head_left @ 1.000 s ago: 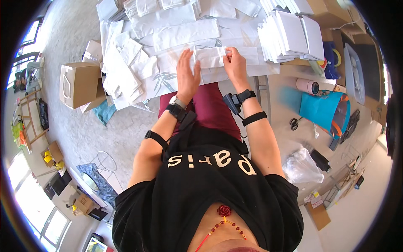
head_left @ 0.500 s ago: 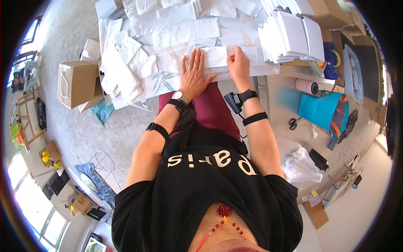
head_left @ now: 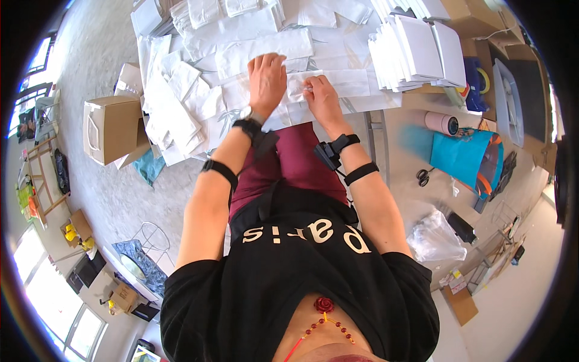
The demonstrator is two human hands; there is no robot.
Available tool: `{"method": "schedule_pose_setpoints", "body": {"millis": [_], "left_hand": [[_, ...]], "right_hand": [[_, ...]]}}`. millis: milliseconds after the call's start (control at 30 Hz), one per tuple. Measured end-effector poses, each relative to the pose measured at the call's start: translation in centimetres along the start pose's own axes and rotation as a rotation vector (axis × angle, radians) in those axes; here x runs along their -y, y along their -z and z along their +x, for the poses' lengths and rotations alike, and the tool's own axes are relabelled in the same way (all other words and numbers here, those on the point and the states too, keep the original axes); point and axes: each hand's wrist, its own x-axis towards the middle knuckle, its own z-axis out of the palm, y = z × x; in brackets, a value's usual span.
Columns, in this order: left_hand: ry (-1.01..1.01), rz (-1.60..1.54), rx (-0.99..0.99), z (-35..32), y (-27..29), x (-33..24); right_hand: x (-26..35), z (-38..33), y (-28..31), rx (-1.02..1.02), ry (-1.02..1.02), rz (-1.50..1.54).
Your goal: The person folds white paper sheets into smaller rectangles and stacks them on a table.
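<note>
White paper bags handled at a cluttered table.
A flat white paper bag (head_left: 329, 84) at upper centre is pinched by the right hand (head_left: 319, 96) and pressed by the flat, open left hand (head_left: 265, 78).

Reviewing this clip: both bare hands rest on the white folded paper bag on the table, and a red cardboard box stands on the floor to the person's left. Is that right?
Not quite. The head view shows the cardboard box is plain brown, not red. The rest holds: the left hand and right hand rest on the white folded paper bag on the table.

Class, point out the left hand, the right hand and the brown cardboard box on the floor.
left hand (head_left: 266, 81), head view, back of the hand.
right hand (head_left: 321, 98), head view, back of the hand.
brown cardboard box (head_left: 111, 128), head view, front wall.
</note>
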Motion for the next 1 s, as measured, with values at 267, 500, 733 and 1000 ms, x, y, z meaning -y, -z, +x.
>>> {"method": "schedule_pose_setpoints", "body": {"millis": [267, 500, 733, 1000], "left_hand": [[-0.082, 0.196, 0.235, 5.4, -4.0, 0.8], [-0.057, 0.181, 0.196, 6.1, -4.8, 1.1], [0.137, -0.066, 0.215, 6.4, -4.8, 1.9], [0.154, -0.224, 0.079, 6.1, -5.8, 5.0]], "right_hand": [[-1.0, 0.1, -0.4, -0.032, 0.058, -0.005], [-0.9, 0.1, -0.6, -0.057, 0.058, -0.025], [-1.2, 0.1, -0.6, -0.052, 0.036, 0.001], [-0.7, 0.2, -0.5, 0.011, -0.038, -0.003]]}}
